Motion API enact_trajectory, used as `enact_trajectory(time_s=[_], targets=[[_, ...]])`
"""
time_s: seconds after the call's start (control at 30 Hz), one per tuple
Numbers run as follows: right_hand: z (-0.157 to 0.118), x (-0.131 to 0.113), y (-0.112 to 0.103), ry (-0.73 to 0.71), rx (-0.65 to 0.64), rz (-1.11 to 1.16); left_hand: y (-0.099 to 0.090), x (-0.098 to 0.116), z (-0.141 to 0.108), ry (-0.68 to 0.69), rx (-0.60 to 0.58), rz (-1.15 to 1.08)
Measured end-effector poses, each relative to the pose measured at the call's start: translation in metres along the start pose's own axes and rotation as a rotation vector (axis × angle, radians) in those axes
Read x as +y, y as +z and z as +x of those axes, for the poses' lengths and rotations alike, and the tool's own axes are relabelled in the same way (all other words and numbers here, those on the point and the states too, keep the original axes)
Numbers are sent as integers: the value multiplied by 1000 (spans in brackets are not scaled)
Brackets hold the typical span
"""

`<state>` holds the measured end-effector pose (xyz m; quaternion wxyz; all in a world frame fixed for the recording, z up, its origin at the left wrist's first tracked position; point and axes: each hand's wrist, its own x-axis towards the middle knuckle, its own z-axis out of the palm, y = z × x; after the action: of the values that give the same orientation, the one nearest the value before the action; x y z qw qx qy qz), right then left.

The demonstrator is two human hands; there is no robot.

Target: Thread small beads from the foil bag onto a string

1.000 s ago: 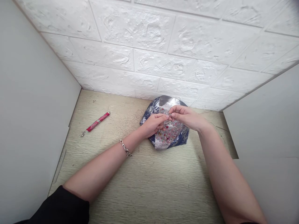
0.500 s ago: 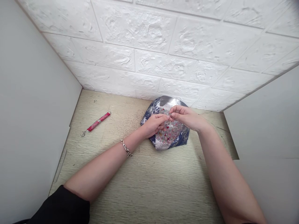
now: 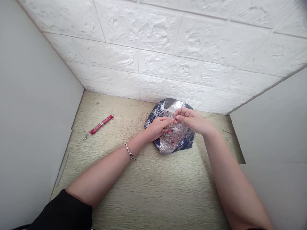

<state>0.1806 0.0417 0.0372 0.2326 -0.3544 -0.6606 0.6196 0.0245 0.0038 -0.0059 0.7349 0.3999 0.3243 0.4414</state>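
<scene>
A blue and silver patterned cloth pouch or mat point(image 3: 184, 142) lies against the wall, with many small pink, red and clear beads point(image 3: 173, 138) on its middle. My left hand point(image 3: 159, 127) is over its left part, thumb and fingertips pinched together. From the right, my right hand point(image 3: 190, 120) reaches over the beads, its thumb and index finger also pinched. The fingertips of both hands meet or nearly meet above the beads. Whatever they hold is too small to make out.
A red pen-like stick point(image 3: 101, 124) with silver ends lies on the wooden tabletop point(image 3: 144, 191) at the left. Near it are a small shiny piece point(image 3: 97, 103) and a clear strip by the left panel point(image 3: 35, 111). A white brick-pattern wall point(image 3: 155, 35) stands behind.
</scene>
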Motion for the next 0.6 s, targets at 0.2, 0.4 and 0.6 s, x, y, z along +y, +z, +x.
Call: enact_trajectory(time_s=[0.2,0.4,0.6], targets=[[-1,-1,2,-6,5,-36,0,0,-1,1,0,-2],[0,-1,2,-11,6,-72,0,-1,0,14,4,1],[0,-1,1,-24,-3,-61,0,0,0,5,12,-4]])
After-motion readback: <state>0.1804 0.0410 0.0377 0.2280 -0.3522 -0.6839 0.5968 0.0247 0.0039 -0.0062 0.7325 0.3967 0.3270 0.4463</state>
